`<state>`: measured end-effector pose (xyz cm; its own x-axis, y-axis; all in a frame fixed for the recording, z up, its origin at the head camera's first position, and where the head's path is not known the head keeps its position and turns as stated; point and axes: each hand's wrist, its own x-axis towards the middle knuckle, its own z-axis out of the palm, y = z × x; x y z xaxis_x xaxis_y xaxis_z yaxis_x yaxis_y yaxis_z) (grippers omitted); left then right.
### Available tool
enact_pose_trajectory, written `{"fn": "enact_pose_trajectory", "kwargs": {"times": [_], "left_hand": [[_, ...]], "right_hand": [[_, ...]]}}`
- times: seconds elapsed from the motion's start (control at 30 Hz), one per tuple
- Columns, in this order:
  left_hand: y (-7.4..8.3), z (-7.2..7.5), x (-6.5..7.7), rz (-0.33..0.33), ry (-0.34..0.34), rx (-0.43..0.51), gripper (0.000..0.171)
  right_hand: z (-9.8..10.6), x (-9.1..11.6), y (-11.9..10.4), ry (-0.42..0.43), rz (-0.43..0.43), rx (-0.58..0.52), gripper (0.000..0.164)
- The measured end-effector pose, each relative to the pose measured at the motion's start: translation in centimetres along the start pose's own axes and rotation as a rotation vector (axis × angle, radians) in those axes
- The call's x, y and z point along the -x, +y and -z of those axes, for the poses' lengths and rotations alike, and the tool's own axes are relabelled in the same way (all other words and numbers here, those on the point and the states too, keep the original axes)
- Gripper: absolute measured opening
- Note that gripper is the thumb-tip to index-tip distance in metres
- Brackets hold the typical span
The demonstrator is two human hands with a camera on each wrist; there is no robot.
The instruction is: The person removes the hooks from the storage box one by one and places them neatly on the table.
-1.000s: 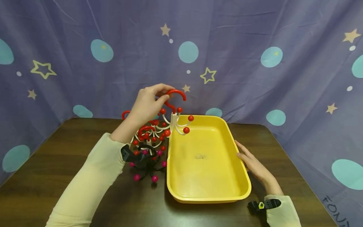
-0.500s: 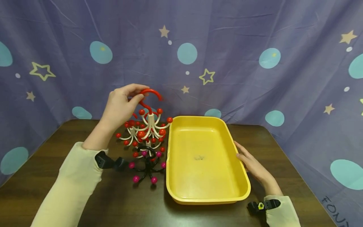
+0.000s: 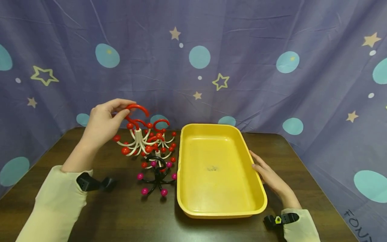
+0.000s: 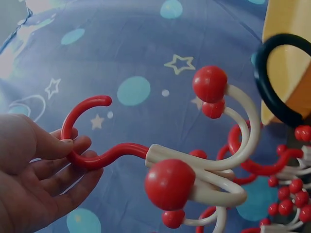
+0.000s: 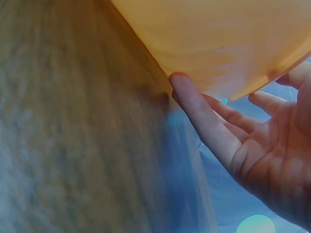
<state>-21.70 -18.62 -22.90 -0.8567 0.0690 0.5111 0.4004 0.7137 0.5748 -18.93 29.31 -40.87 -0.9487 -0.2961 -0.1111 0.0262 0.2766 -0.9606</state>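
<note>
In the head view my left hand (image 3: 104, 122) pinches the red hook of a white multi-armed hanging rack (image 3: 138, 137) tipped with red balls. The left wrist view shows thumb and fingers on the rack's red hook (image 4: 92, 161), its arms pointing away to the right. The held rack hangs upright, overlapping other racks in the head view; whether it touches the table is hidden. My right hand (image 3: 270, 174) rests against the right side of a yellow tray (image 3: 222, 214). In the right wrist view its fairly straight fingers (image 5: 194, 107) touch the tray's outer wall.
Similar white racks with red balls (image 3: 163, 137) stand left of the tray, partly hidden. In front of them is a black rack (image 3: 158, 178) with pink balls. All stand on a dark wooden table (image 3: 133, 215). A patterned purple curtain (image 3: 248, 94) hangs behind.
My left hand has carried the rack leftward from the tray's far left corner, then lowered it a little. My right hand and the tray have stayed put.
</note>
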Motion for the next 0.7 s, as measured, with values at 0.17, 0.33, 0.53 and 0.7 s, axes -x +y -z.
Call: {"fn": "enact_pose_trajectory", "kwargs": {"times": [0.17,0.33,0.53,0.7], "left_hand": [[-1.2,0.1,0.9,-0.006,0.0,-0.02,0.023],[-2.6,-0.2,2.1,-0.003,0.002,-0.022,0.022],[-4.6,-0.6,3.2,-0.004,-0.029,-0.018,0.021],[-6.0,-0.7,4.0,0.013,-0.056,-0.044,0.02]], "right_hand": [[0.0,0.0,-0.1,-0.001,-0.001,0.001,0.058],[0.1,0.0,-0.1,0.002,-0.002,0.006,0.058],[0.0,0.0,0.0,0.009,-0.004,0.009,0.058],[0.0,0.0,0.0,0.01,-0.003,0.015,0.058]]}}
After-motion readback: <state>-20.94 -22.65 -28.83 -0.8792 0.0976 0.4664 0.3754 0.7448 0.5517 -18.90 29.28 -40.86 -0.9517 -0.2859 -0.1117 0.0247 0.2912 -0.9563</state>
